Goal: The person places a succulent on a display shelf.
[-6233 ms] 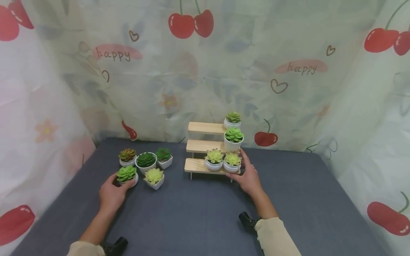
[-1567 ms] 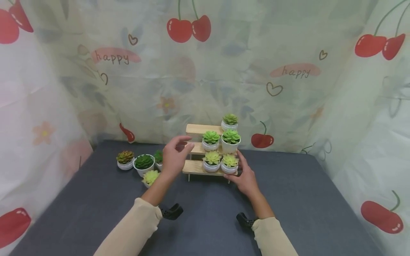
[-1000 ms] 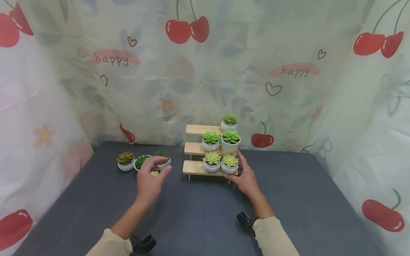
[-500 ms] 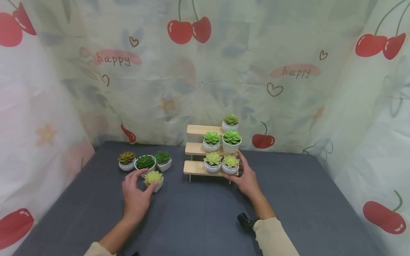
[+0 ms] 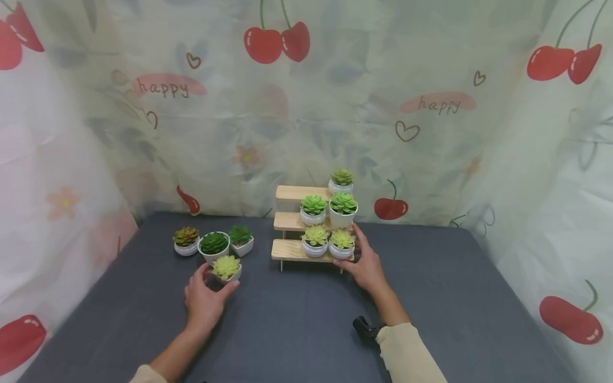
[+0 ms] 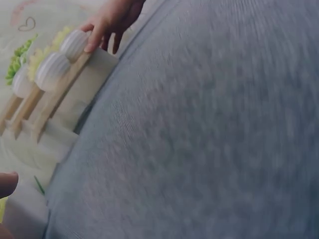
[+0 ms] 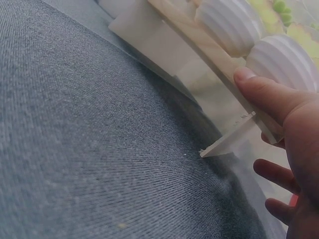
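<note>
Your left hand [image 5: 205, 303] curves, partly open, around the pale succulent [image 5: 226, 267] just ahead; whether it grips, I cannot tell. Beyond that hand stand three darker succulents [image 5: 214, 243]. Your right hand [image 5: 367, 268] pinches the wooden stand [image 5: 289, 249] just to its left.

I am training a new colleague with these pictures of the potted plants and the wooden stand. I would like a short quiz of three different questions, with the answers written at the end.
1. How many pots are on the stand?
2. True or false: the right hand touches the bottom shelf.
3. Around which plant is the left hand curled?

Key:
1. Five: one at the top, two in the middle, two at the bottom.
2. True.
3. The yellow-green plant standing on the table, nearest the person.
</note>
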Action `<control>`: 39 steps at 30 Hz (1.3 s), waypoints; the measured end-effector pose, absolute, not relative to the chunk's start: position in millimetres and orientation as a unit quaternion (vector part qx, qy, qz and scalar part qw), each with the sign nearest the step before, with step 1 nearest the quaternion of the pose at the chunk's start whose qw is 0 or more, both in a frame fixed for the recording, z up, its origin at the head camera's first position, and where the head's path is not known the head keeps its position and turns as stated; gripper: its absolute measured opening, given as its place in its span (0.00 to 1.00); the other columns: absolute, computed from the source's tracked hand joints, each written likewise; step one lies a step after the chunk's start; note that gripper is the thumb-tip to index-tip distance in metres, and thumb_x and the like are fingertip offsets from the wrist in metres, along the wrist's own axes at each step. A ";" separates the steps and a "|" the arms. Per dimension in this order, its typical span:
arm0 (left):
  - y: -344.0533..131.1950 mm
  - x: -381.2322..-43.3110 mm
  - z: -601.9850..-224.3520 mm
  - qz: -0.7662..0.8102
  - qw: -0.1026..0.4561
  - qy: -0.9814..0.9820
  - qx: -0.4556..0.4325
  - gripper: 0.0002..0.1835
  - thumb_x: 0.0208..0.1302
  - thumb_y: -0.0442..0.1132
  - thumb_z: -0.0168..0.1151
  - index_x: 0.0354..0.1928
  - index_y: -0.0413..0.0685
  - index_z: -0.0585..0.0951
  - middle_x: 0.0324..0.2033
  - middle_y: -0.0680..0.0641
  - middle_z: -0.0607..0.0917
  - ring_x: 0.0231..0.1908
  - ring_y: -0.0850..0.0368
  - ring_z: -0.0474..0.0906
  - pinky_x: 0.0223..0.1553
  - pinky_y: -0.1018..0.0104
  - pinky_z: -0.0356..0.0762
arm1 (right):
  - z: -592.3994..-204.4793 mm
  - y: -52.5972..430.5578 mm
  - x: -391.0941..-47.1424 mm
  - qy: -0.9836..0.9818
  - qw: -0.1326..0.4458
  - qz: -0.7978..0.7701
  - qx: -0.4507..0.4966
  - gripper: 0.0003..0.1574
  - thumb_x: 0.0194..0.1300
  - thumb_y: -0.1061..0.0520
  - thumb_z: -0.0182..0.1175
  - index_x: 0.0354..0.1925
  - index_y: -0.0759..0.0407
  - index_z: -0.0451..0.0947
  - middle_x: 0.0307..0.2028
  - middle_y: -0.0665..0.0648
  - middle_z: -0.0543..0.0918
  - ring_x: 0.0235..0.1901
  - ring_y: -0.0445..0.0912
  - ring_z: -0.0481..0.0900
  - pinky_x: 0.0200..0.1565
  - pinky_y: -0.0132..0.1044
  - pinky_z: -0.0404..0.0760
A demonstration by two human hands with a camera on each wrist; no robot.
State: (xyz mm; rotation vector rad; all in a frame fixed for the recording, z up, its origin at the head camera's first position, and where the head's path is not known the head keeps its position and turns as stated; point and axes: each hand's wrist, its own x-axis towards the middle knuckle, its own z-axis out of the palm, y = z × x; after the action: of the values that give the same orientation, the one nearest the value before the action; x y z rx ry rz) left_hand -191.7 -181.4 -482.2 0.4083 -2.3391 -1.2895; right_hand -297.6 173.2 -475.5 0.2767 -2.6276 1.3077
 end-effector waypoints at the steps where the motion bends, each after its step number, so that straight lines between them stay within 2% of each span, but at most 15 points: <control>1: -182.1 -192.0 -483.2 -0.466 0.211 -0.846 0.152 0.44 0.48 0.42 0.78 0.65 0.35 0.66 0.53 0.31 0.74 0.56 0.35 0.62 0.55 0.41 0.55 | -475.2 173.0 -297.8 -0.887 0.096 0.441 0.094 0.68 0.49 0.49 0.78 0.76 0.38 0.45 0.59 0.60 0.77 0.59 0.56 0.72 0.58 0.59 0.67; 8: -185.7 -196.8 -485.5 -0.464 0.183 -0.850 0.170 0.36 0.56 0.46 0.72 0.61 0.35 0.69 0.52 0.32 0.77 0.55 0.37 0.63 0.56 0.42 0.55 | -474.5 172.7 -297.9 -0.886 0.097 0.443 0.094 0.68 0.49 0.50 0.78 0.76 0.38 0.45 0.59 0.60 0.77 0.59 0.55 0.72 0.58 0.59 0.67; 14: -185.2 -196.4 -485.5 -0.467 0.171 -0.851 0.167 0.35 0.59 0.45 0.71 0.61 0.35 0.68 0.52 0.32 0.77 0.55 0.37 0.62 0.56 0.42 0.54 | -475.2 173.0 -297.9 -0.887 0.097 0.442 0.091 0.68 0.49 0.50 0.78 0.76 0.39 0.45 0.59 0.61 0.76 0.60 0.56 0.71 0.59 0.59 0.66; 19: -181.6 -195.2 -486.9 -0.477 0.183 -0.849 0.138 0.31 0.61 0.40 0.69 0.60 0.31 0.68 0.52 0.30 0.76 0.53 0.38 0.67 0.54 0.46 0.59 | -475.9 173.4 -298.3 -0.886 0.099 0.443 0.092 0.68 0.49 0.50 0.78 0.76 0.39 0.45 0.59 0.61 0.76 0.59 0.56 0.72 0.59 0.59 0.66; 25: -173.1 -197.5 -485.0 -0.514 0.166 -0.836 0.094 0.28 0.65 0.35 0.65 0.62 0.30 0.66 0.52 0.32 0.73 0.52 0.39 0.72 0.53 0.47 0.69 | -476.1 173.0 -298.4 -0.886 0.100 0.444 0.092 0.68 0.49 0.50 0.78 0.77 0.39 0.45 0.59 0.60 0.76 0.59 0.55 0.72 0.58 0.59 0.67; 39: -150.4 -224.9 -441.4 -0.554 0.183 -0.812 0.012 0.27 0.70 0.38 0.59 0.66 0.36 0.64 0.55 0.36 0.70 0.55 0.44 0.70 0.54 0.51 0.70 | -475.7 171.8 -297.4 -0.887 0.109 0.438 0.097 0.68 0.49 0.49 0.78 0.77 0.41 0.45 0.59 0.62 0.76 0.57 0.56 0.74 0.57 0.59 0.68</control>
State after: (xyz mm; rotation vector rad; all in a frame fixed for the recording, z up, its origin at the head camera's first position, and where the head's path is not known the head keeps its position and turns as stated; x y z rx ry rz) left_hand -224.9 -150.4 -441.4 0.0348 -2.2909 -1.5645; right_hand -297.4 171.8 -475.7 0.2843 -2.6093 1.2871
